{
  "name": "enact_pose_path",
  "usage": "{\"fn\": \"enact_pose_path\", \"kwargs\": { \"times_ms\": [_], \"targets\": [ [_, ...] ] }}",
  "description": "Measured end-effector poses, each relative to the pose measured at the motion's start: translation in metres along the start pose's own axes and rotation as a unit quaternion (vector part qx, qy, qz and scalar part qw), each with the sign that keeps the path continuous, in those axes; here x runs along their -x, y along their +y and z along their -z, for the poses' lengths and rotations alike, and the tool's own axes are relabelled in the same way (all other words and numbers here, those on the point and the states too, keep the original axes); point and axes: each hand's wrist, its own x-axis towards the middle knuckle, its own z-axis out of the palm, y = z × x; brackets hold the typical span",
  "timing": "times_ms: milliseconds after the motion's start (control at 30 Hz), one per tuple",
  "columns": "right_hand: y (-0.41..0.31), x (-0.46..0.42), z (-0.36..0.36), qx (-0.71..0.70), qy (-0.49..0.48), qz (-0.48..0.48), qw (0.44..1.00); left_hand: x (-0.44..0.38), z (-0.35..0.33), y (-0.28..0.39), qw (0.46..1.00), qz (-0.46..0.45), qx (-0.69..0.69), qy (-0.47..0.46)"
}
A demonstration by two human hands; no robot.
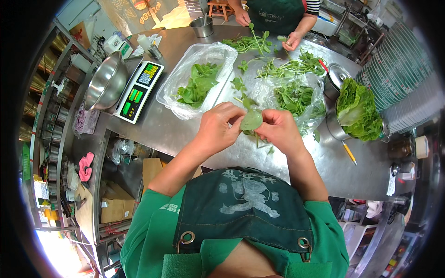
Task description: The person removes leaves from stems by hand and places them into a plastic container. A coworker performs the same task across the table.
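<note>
Between my two hands, over the steel table, is a sprig of leafy greens point(251, 120) with a broad round leaf facing up. My left hand point(221, 127) pinches it from the left, thumb against forefinger. From the other side my right hand point(281, 130) grips it at the leaf's edge. Beyond my left hand stands a clear plastic tub point(163, 91) lined with a bag, with loose leaves point(198, 85) inside. Past my right hand lies an open clear plastic bag point(266, 88) of stemmed greens point(295, 99). More stemmed greens point(295, 66) lie loose behind it.
Across the table point(160, 133), a co-worker's hands point(293, 41) handle stems. To the left sit a digital scale point(140, 92) and a steel bowl point(107, 83). Lettuce point(358, 109) in a pot, a lidded pot point(337, 74), a yellow pen point(348, 152) and tall stacked bowls point(393, 66) are on the right.
</note>
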Motion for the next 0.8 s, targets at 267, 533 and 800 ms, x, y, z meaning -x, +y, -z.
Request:
{"fn": "enact_pose_path", "kwargs": {
  "times_ms": [267, 533, 800],
  "targets": [
    [0.011, -0.007, 0.012, -0.331, 0.015, -0.033, 0.943, 0.018, -0.003, -0.004, 0.991, 0.039, 0.066, 0.109],
    [0.023, -0.010, 0.015, -0.440, -0.012, 0.003, 0.898, 0.020, -0.008, 0.003, 0.983, 0.108, 0.136, -0.060],
    [0.022, -0.009, 0.010, -0.431, -0.026, 0.002, 0.902, 0.020, -0.014, -0.003, 0.919, 0.215, 0.324, -0.058]
  ]
}}
